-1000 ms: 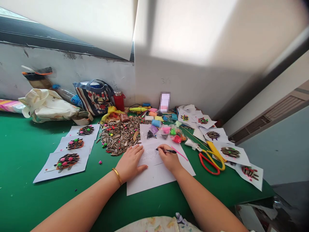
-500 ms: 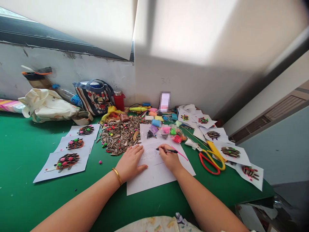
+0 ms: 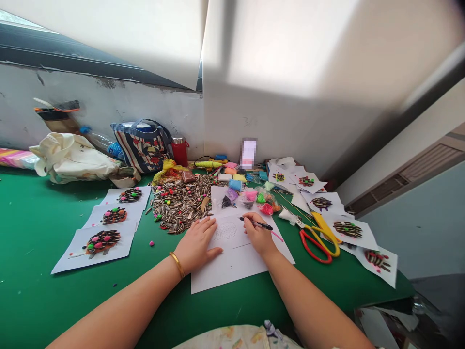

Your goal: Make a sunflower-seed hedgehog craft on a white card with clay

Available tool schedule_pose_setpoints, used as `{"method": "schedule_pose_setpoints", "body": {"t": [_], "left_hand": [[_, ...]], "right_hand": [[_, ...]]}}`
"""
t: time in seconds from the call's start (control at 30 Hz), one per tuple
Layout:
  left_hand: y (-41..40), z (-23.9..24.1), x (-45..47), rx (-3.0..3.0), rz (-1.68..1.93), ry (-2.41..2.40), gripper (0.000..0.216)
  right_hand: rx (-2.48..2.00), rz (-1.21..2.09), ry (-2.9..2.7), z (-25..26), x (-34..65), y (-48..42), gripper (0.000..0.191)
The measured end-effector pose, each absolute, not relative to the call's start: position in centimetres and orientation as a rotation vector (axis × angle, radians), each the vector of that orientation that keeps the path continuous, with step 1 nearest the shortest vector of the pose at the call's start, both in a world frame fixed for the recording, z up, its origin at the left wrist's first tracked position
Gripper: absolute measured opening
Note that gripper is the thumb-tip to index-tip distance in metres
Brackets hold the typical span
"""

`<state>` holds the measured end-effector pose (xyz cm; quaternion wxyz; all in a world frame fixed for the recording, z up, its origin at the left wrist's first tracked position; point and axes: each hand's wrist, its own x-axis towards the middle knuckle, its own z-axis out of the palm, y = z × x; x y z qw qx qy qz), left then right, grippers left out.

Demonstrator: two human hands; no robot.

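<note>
A white sheet of paper [image 3: 225, 274] lies before me with a dotted, hedgehog-like drawing [image 3: 225, 230] on it. My left hand [image 3: 199, 244] rests flat on the paper's left side, fingers stretched and thumb apart. Between the fingers of my right hand [image 3: 257, 234] is a black pen [image 3: 262, 225], its tip pointing left at the upper right of the drawing. Whether the tip touches the paper I cannot tell. A pink stick [image 3: 277, 236] lies partly behind the right hand.
Striped sunflower seeds [image 3: 181, 203] are heaped beyond my left hand. Bagged coloured clay [image 3: 250, 195] lies behind the paper. Scissors with red and yellow handles [image 3: 319, 242] are at the right. Finished seed hedgehog pictures [image 3: 90, 249] lie left, others [image 3: 352, 230] right. A red flask [image 3: 179, 151] stands behind.
My right hand has shifted slightly right and up with the pen, uncovering more of the drawing's right side. My left hand stays in place.
</note>
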<state>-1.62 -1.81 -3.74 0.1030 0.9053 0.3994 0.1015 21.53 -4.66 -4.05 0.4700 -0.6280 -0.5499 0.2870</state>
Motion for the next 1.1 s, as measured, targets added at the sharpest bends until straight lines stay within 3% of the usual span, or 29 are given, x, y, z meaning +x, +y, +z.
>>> {"method": "schedule_pose_setpoints", "body": {"t": [0.33,0.57,1.1], "left_hand": [[-1.74,-3.83,-1.69,2.670,0.320,1.172,0.068],[-1.78,-3.90,-1.72,2.656,0.354,1.159,0.067],[-1.72,-4.18,-1.79,2.648,0.362,1.157,0.068]], "right_hand": [[-1.518,0.752,-1.408,-4.29,21.24,-4.88,0.030],[-1.654,0.564,-1.472,-4.09,21.25,-4.66,0.017],[-1.716,0.563,-1.513,-4.20,21.27,-4.63,0.017]]}}
